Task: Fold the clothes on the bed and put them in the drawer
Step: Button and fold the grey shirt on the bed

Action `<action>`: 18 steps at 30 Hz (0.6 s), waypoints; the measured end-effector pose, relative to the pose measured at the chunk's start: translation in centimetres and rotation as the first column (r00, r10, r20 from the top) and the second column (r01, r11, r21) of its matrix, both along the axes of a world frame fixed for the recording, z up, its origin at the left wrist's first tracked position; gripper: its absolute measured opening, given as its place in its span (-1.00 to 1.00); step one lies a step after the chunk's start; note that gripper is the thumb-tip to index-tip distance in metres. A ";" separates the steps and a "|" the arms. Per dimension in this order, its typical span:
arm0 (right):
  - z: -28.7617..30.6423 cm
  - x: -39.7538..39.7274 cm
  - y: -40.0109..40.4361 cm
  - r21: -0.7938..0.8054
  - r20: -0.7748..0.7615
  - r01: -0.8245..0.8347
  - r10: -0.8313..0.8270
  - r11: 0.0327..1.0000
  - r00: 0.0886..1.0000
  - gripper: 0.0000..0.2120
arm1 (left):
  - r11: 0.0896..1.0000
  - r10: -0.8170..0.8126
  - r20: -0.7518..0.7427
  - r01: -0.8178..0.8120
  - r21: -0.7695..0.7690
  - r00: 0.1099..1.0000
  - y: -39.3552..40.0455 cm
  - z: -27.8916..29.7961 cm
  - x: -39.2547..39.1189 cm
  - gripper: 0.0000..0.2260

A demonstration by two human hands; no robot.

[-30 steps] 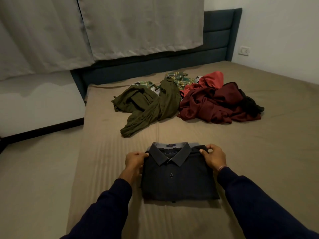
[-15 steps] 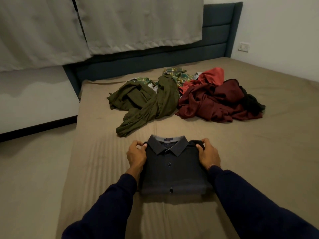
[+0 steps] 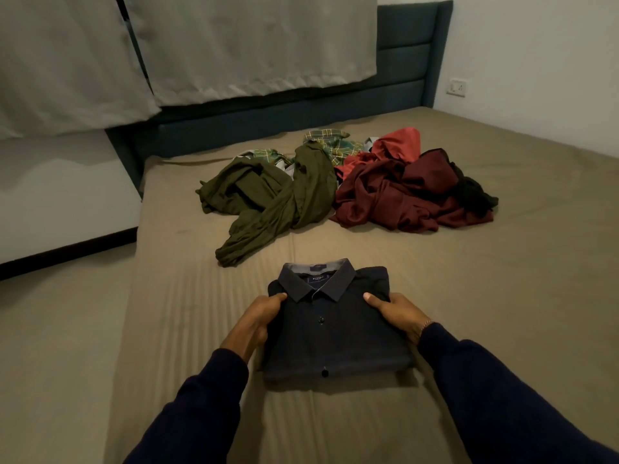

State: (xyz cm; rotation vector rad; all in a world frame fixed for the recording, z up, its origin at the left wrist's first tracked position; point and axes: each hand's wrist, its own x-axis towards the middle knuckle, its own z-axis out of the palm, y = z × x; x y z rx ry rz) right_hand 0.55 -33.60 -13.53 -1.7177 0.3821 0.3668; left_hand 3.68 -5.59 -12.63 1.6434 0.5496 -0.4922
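Note:
A folded dark navy collared shirt (image 3: 335,333) is held just over the tan bed (image 3: 502,296), its near edge casting a shadow on the sheet. My left hand (image 3: 259,316) grips its left side, thumb on top and fingers underneath. My right hand (image 3: 397,313) grips the right side the same way. Farther up the bed lies a loose pile: olive green garments (image 3: 278,199), a green plaid shirt (image 3: 331,142), dark red clothes (image 3: 395,192), an orange-red piece (image 3: 402,145) and a black item (image 3: 475,192). No drawer is in view.
The dark blue padded headboard (image 3: 405,61) and grey curtains (image 3: 234,45) stand behind the bed. A floor strip (image 3: 57,329) runs along the bed's left edge. A wall socket (image 3: 457,87) is on the right wall.
Both hands slid from the shirt's collar corners down to its sides and took hold with fingers under it. The folded shirt has come up slightly and nearer to me.

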 end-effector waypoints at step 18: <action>-0.5 -7.4 -9.8 0.173 0.275 0.285 -0.324 0.943 0.905 -0.72 | 0.986 -0.127 0.147 0.109 0.124 0.981 -13.3 4.7 -3.2 -0.79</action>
